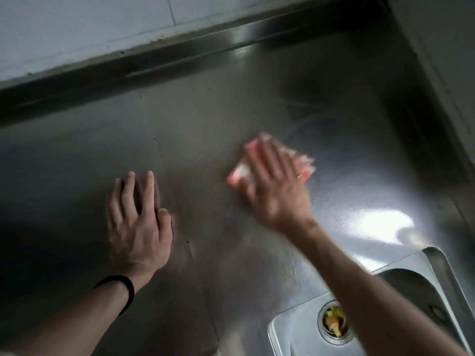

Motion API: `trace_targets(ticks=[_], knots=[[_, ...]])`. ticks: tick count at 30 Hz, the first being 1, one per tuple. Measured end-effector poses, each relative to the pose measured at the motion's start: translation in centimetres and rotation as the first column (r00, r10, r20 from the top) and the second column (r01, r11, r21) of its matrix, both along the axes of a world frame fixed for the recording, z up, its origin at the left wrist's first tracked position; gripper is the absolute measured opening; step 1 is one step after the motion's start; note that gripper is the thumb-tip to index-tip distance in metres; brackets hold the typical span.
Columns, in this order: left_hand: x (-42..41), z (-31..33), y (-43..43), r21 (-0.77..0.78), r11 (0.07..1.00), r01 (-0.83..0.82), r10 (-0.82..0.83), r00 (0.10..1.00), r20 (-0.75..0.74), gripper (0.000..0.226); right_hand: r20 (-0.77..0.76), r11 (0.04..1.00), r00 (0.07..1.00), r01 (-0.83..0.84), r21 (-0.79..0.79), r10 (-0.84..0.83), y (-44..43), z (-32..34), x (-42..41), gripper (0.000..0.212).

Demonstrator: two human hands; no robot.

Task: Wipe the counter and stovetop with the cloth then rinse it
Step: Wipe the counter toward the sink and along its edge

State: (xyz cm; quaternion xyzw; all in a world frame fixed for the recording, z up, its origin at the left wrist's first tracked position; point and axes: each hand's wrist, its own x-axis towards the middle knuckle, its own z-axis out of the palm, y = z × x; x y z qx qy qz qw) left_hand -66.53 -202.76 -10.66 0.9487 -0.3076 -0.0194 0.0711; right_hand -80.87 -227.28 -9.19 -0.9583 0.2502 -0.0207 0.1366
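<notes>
Nearest the camera, the sink point(303, 337) sits at the lower right, its drain strainer point(334, 322) holding food scraps; when the cloth is rinsed here, I judge that it could pick up that debris or that the clogged strainer could slow the draining. Further in, the left hand point(138, 224) lies flat and open on the steel bench point(205, 111), fingers spread and holding nothing, a black band point(126, 289) at the wrist; it bears weight on a surface that looks damp, so a slip is possible. Beyond it, the right hand point(275, 186) presses open-palmed on the pink cloth point(303, 163), pinning rather than gripping it. The hand is blurred, and with no closed hold the cloth could bunch or slide out from under the fingers. Farther back, the raised rear lip point(180, 62) under the tiled wall point(77, 27) forms a seam that flat strokes may skip. No stovetop is in view.
</notes>
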Motion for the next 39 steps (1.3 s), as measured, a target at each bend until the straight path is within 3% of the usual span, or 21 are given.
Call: trace_targets(ticks=[3, 5, 9, 11, 14, 18, 21, 24, 29, 33, 35, 39], knots=[[0.1, 0.0, 0.1, 0.003, 1.000, 0.000, 0.001, 1.000, -0.020, 0.073, -0.085, 0.964, 0.961, 0.263, -0.023, -0.264, -9.3, 0.6, -0.2, 0.067], [0.0, 0.2, 0.0, 0.015, 1.000, -0.006, 0.006, 1.000, -0.029, 0.073, -0.128, 0.935, 0.927, 0.354, -0.014, -0.352, -13.2, 0.6, -0.2, 0.067], [-0.2, 0.7, -0.4, 0.006, 0.999, -0.037, 0.038, 0.998, -0.049, 0.073, -0.110, 0.881, 0.875, 0.473, -0.019, -0.472, -13.1, 0.3, 2.2, 0.065], [-0.3, 0.9, -0.5, 0.003, 1.000, -0.030, 0.030, 0.998, -0.055, 0.073, -0.078, 0.922, 0.919, 0.386, -0.037, -0.387, -10.0, 0.7, 3.7, 0.063], [-0.3, 1.1, -0.6, 0.010, 0.999, -0.034, 0.035, 0.998, -0.047, 0.072, -0.042, 0.993, 0.992, 0.117, 0.001, -0.117, -1.7, 0.9, 6.2, 0.064], [-0.5, 1.2, -0.6, 0.005, 1.000, -0.017, 0.017, 0.999, -0.041, 0.071, -0.098, 0.982, 0.982, -0.149, 0.117, 0.161, 8.2, 0.5, 8.8, 0.065], [-0.4, 1.3, -0.8, 0.016, 0.999, -0.032, 0.032, 0.999, -0.041, 0.072, -0.093, 0.961, 0.961, -0.251, 0.117, 0.262, 6.9, 0.1, 9.7, 0.065], [-0.3, 1.2, -0.8, 0.038, 0.999, -0.030, 0.031, 0.999, -0.044, 0.074, -0.069, 0.979, 0.978, -0.191, 0.067, 0.195, 1.6, 0.0, 10.7, 0.064], [-0.2, 0.8, -0.6, 0.018, 1.000, -0.021, 0.021, 1.000, -0.017, 0.074, -0.127, 0.984, 0.978, 0.172, 0.049, -0.165, -8.5, 0.5, 13.7, 0.065], [-0.2, 0.3, -0.5, -0.003, 1.000, 0.002, -0.001, 1.000, 0.005, 0.075, -0.113, 0.929, 0.926, 0.367, 0.053, -0.359, -6.8, 0.1, 17.6, 0.066], [-0.1, 0.2, -0.5, -0.007, 1.000, 0.000, 0.000, 1.000, 0.016, 0.075, -0.098, 0.963, 0.962, 0.263, 0.064, -0.256, -2.6, 0.0, 19.8, 0.066], [-0.3, 0.2, -0.4, 0.002, 1.000, -0.007, 0.007, 1.000, 0.022, 0.070, -0.078, 0.988, 0.990, -0.112, 0.108, 0.121, 7.9, -0.2, 22.1, 0.066]])
